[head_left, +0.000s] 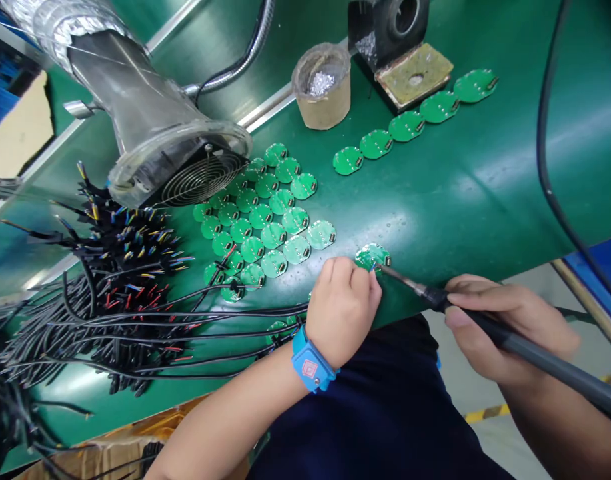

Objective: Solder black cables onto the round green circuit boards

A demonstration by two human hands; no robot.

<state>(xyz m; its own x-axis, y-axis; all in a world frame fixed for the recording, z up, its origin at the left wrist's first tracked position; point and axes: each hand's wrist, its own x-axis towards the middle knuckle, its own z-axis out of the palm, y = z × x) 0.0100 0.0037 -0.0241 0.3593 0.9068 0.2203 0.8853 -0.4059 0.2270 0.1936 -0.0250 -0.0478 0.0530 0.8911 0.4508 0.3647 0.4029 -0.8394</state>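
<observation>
My left hand (343, 308), with a blue wrist strap (310, 361), is closed in a pinch beside a round green circuit board (371, 255) near the front edge of the green bench; it seems to hold a thin wire end against the board, too small to name surely. My right hand (505, 325) grips a dark soldering iron (525, 349) like a pen. The iron's tip (381, 267) touches the board's near edge, right by my left fingertips.
A cluster of several round green boards (265, 217) lies left of centre and a row of others (415, 123) runs to the back right. Bundled black cables with coloured wire ends (120, 287), a fume extractor fan (185, 170), a solder-scrap cup (322, 83) and an iron stand (402, 47) surround them.
</observation>
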